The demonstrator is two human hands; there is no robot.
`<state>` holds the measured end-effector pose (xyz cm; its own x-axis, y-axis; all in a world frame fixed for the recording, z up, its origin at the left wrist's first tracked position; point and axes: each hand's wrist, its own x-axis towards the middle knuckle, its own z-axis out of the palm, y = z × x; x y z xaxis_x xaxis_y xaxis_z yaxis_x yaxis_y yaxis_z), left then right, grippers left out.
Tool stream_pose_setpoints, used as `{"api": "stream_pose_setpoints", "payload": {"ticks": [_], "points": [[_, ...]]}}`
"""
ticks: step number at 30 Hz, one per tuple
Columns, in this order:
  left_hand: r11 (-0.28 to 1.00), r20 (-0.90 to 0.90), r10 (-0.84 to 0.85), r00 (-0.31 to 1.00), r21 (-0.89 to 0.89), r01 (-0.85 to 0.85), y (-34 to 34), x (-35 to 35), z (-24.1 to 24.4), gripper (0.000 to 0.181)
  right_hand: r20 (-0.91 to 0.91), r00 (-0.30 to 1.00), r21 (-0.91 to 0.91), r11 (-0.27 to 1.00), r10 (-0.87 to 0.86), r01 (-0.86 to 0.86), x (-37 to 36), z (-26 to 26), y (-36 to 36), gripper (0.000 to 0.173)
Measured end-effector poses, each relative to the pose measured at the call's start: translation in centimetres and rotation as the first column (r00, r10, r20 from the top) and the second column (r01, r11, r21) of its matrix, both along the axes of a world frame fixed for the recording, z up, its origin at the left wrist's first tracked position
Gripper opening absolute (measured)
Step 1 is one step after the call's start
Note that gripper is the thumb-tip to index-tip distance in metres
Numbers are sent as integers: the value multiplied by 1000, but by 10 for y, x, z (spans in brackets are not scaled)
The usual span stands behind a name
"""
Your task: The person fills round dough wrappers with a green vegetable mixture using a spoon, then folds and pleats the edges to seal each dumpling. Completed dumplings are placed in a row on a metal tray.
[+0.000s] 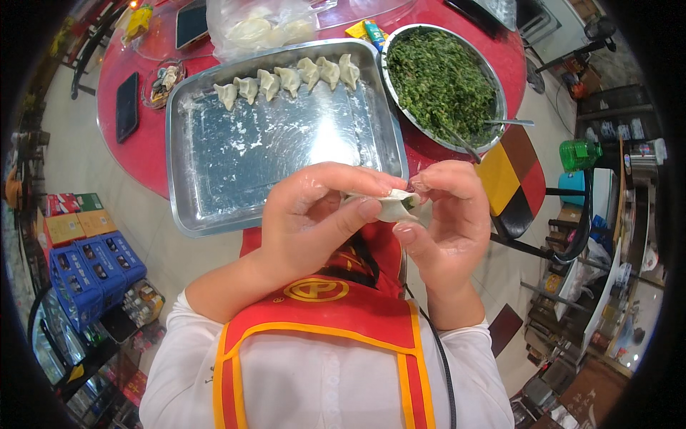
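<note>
Between both hands, above the near right part of the metal tray (241, 214), is a partly closed dumpling (395, 209) with green filling showing at its right end. My left hand (321, 209) pinches its left part between thumb and fingers. My right hand (450, 214) is at the open right end, thumb and fingertips apart, fingertips at the wrapper's edge; whether they grip it cannot be told. Several shaped dumplings (290, 80) stand in a row along the tray's far side. Right of the tray, a metal bowl (504, 102) holds chopped green filling (439, 86) and utensils.
On the round red table (144, 166) lie a phone (127, 107), a second dark phone-like device (192, 24), a small glass dish (163, 83) and a plastic bag with pale rounds (257, 29). A multicoloured chair (512, 182) stands right; blue crates (96, 273) stand left on the floor.
</note>
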<state>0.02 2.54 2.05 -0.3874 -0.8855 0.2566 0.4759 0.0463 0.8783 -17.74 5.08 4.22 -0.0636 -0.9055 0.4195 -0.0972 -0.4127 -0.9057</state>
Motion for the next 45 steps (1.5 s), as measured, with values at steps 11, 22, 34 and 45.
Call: {"api": "stream_pose_setpoints", "payload": {"ticks": [11,22,34,45], "points": [[999,-42,-1,999,-53,-2,2,-4,-5,12,85,990,90,989,110,-118,-6,-10,2,23],[999,21,26,999,-26,-26,0,-3,-5,11,220,970,56,991,103,-118,4,-16,3,20],[984,-31,14,999,180,-8,4,-9,-4,11,282,945,-64,986,167,-155,0,-48,1,21],[926,283,275,919,-335,-174,-7,0,10,54,770,629,164,920,106,-355,16,-40,12,31]]}}
